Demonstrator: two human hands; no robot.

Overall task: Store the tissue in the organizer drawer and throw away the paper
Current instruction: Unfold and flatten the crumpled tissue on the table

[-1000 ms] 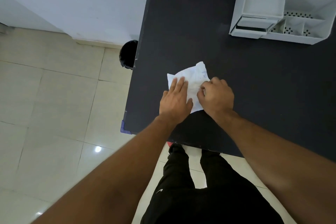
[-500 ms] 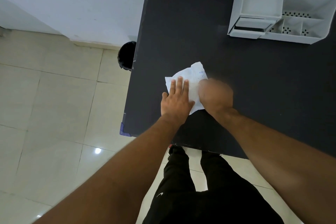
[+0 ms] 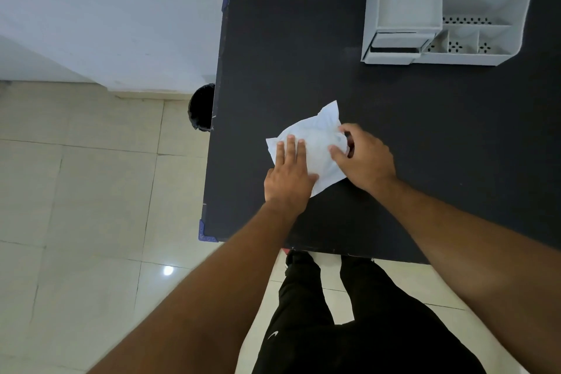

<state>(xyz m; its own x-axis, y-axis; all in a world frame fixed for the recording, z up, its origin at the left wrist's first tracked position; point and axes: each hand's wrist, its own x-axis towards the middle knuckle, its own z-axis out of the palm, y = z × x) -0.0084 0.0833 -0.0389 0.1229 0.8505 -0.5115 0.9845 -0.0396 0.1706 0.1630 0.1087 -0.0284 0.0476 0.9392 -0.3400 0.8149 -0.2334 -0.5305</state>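
Note:
A crumpled white sheet (image 3: 315, 146), paper or tissue, lies on the black table (image 3: 303, 55) near its left side. My left hand (image 3: 290, 176) rests flat on the sheet's near-left part, fingers straight and together. My right hand (image 3: 362, 158) sits at the sheet's right edge, thumb and fingers curled and pinching the material there. The white desk organizer (image 3: 403, 9) stands at the table's far right; its small drawer (image 3: 397, 45) at the front bottom looks shut.
A black waste bin (image 3: 202, 106) stands on the tiled floor against the table's left edge, partly hidden by it. The organizer's open compartments (image 3: 479, 36) lie to the right of the drawer. A white wall runs behind. My legs stand at the table's near edge.
My right hand has shifted rightward along the sheet and now pinches its right edge. The sheet looks more spread out. My left hand stays pressed flat on it.

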